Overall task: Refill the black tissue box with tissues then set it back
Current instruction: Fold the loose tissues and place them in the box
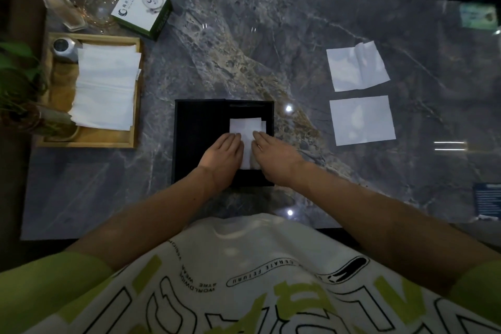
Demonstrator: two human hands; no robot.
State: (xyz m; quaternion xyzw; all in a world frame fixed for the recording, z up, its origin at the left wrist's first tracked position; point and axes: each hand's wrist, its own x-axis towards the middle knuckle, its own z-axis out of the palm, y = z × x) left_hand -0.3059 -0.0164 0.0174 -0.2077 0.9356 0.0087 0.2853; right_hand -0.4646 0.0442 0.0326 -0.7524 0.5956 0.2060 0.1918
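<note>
Mid-refill rn: black tissue box (200, 141) sits on the bench (298, 35) right in front of me, folded tissues (245, 127) inside. Left hand (221, 156) and right hand (276, 156) both flat, fingers together, pressing the stack down, no pinch grip. Next imo: grab more from the stack in the wooden tray (92, 141), keep edges squared. My shirt reads "WORLDWIDE"-ish; white carton (141, 7) has a logo, txt too small.

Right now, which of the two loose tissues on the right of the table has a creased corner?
The farther tissue, the one beyond the flat tissue. Its far right part is folded and wrinkled; the nearer one lies smooth.
</note>
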